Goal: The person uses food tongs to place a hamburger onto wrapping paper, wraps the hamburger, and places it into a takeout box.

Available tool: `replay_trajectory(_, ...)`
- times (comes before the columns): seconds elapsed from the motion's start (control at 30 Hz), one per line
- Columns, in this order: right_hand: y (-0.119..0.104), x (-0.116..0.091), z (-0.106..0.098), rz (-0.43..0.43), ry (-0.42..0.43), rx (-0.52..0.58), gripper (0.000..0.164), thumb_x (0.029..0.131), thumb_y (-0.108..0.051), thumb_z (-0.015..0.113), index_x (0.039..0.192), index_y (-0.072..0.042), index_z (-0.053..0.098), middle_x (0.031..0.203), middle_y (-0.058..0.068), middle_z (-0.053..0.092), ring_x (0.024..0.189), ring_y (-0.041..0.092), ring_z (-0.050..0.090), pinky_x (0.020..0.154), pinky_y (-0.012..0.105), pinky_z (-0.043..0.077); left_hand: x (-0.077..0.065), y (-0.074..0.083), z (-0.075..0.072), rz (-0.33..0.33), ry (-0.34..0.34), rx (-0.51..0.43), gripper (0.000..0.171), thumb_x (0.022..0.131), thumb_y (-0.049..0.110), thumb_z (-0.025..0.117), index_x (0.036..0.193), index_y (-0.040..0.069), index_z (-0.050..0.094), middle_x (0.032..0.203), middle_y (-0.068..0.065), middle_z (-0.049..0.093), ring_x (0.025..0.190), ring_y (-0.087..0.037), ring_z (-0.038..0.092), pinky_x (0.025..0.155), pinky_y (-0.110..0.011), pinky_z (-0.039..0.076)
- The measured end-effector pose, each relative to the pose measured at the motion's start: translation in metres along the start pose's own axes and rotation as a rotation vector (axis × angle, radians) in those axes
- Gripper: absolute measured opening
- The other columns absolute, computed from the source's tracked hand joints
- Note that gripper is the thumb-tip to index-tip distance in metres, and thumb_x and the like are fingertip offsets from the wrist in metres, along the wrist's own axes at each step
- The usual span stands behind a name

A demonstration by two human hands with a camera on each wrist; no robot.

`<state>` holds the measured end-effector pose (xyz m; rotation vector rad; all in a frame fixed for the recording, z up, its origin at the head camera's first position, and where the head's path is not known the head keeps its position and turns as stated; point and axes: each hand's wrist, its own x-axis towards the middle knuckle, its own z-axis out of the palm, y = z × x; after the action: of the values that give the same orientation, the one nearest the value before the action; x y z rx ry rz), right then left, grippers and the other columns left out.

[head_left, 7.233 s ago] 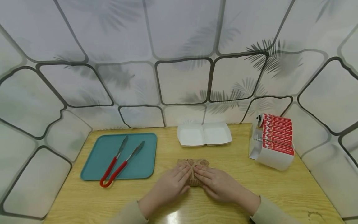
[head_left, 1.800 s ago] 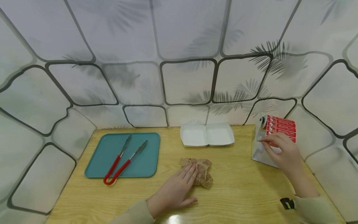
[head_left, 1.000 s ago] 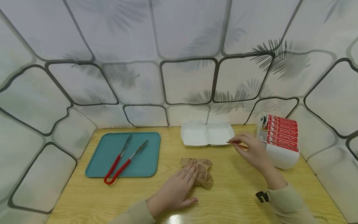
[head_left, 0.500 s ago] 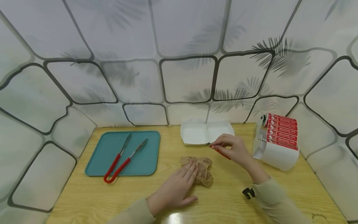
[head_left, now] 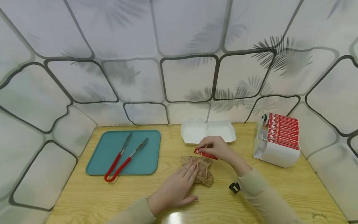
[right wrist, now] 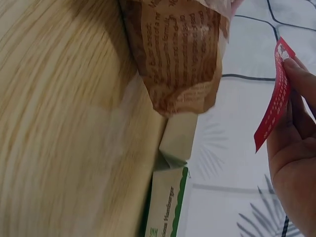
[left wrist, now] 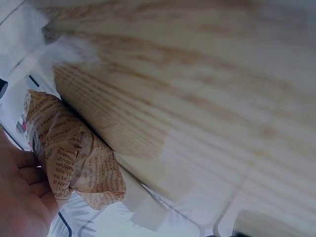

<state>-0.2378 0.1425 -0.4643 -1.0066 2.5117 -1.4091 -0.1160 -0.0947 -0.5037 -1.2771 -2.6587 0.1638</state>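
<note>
Centrally framed: left hand (head_left: 174,188), fingers straight, is pressing paper parcel (head_left: 204,175) | right hand (head_left: 218,150) is pinching red label (right wrist: 279,98) | steadiness likely preventing unfolding

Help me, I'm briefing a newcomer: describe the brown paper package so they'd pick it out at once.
On the wooden table, find the open white box at the far edge. Nearer the person, under the left hand, lies the brown paper package. Its crumpled, printed paper sets it apart from that smooth box and the teal tray.
</note>
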Motion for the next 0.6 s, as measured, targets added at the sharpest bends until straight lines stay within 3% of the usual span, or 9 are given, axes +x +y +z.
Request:
replay_trajectory(0.33,0.003,0.02,0.018,0.001,-0.125,0.02,0.012,0.094,-0.006,0.079,0.105,-0.007,0.085,0.1,0.009,0.082,0.086,0.001,0.069,0.075,0.021,0.061,0.0,0.0,-0.001,-0.001,-0.005,-0.001,0.093,0.102,0.069,0.052,0.16,-0.002,0.042,0.168,-0.021,0.041,0.158,-0.033,0.04,0.13,-0.039,0.038)
replay_trajectory(0.6,0.008,0.025,0.03,0.016,-0.172,0.041,0.011,0.095,-0.006,0.078,0.105,-0.006,0.084,0.101,0.009,0.081,0.088,0.001,0.067,0.078,0.021,0.06,0.001,0.0,-0.003,0.001,0.009,0.004,0.094,0.101,0.07,0.054,0.16,-0.002,0.042,0.167,-0.021,0.042,0.157,-0.034,0.041,0.13,-0.039,0.037)
